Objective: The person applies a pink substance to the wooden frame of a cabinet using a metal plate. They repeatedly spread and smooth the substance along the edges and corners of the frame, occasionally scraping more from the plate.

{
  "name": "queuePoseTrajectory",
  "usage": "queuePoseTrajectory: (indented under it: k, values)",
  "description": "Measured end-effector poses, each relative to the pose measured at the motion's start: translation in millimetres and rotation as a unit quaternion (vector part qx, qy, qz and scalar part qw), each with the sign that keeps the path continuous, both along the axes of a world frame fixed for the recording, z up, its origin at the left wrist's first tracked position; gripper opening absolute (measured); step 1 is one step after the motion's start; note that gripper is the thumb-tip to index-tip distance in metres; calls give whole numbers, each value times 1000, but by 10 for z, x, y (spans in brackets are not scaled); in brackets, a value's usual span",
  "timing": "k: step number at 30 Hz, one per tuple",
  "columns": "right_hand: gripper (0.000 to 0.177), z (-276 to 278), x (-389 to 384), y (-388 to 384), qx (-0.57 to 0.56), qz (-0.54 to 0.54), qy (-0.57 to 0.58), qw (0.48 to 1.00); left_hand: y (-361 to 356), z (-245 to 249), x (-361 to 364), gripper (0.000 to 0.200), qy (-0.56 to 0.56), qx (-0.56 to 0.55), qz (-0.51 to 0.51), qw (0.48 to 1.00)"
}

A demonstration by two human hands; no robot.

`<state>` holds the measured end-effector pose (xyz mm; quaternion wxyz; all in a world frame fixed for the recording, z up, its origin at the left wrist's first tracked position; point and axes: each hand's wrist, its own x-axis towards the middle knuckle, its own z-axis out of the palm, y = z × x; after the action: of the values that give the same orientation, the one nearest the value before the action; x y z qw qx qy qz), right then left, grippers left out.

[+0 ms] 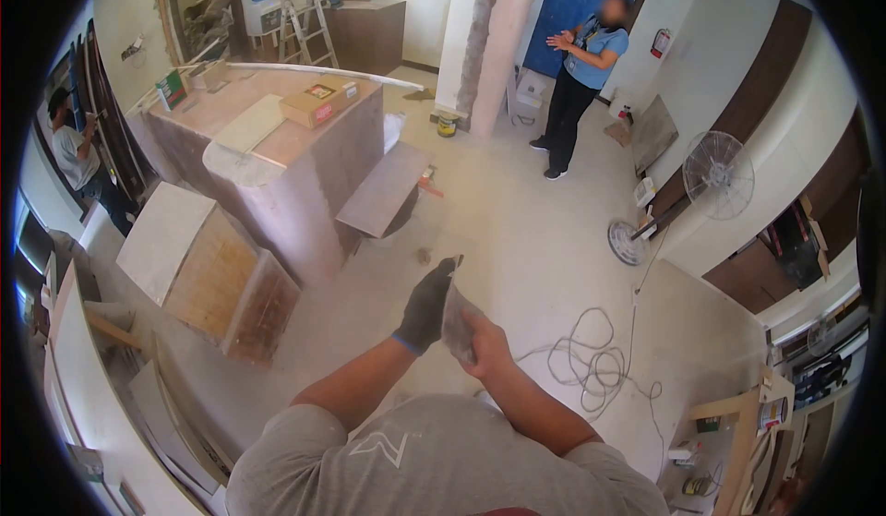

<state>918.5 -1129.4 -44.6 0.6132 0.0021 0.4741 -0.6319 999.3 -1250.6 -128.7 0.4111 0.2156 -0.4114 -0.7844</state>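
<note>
A flat, thin grey-brown piece (456,324) is held upright between my two hands, in front of my chest. My left hand (426,308), in a dark glove with a blue cuff, lies along its left side, with the fingertips near its top end. My bare right hand (487,342) grips its lower right side, fingers closed round the edge. The palm-side fingers of my left hand are partly hidden behind the piece.
A curved counter (314,170) with a cardboard box (319,102) stands ahead left, beside a wooden cabinet (210,271). A tangled cable (591,364) lies right, near a fan (718,174). One person (586,68) stands ahead; another (81,161) is far left. Someone's legs show by the ladder (309,31).
</note>
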Motion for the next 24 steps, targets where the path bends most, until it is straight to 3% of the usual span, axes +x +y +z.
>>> queuePoseTrajectory:
  k: [3, 7, 9, 12, 14, 17, 18, 21, 24]
  values:
    - [29, -66, -34, 1, 8, 6, -6, 1000, 87, 100, -10, 45, -13, 18, -15, 1000]
    - [36, -61, -72, 20, 40, -14, -25, 999, 215, 344, 29, 47, -73, -55, 3, 996]
    - [45, -409, -177, 21, -16, 22, 36, 999, 255, 406, 53, 48, -139, -130, 22, 981]
    - [57, -457, -192, 46, -58, 9, 19, 998, 308, 461, 40, 48, -115, -91, 2, 989]
    - [57, -419, -211, 15, -56, -3, 11, 998, 318, 465, 27, 48, -141, -165, 29, 976]
    - [16, -566, -228, 1, -51, 20, 28, 998, 323, 390, 83, 49, -221, -235, 18, 946]
    - [18, -605, -219, 6, -50, 22, 14, 998, 374, 541, 110, 48, -252, -239, 4, 938]
    - [17, -511, -204, -29, -33, -6, -60, 998, 449, 697, 91, 49, -203, -66, -17, 977]
    - [17, -455, -192, -25, -29, -14, -81, 996, 429, 523, 87, 52, -216, -106, -10, 970]
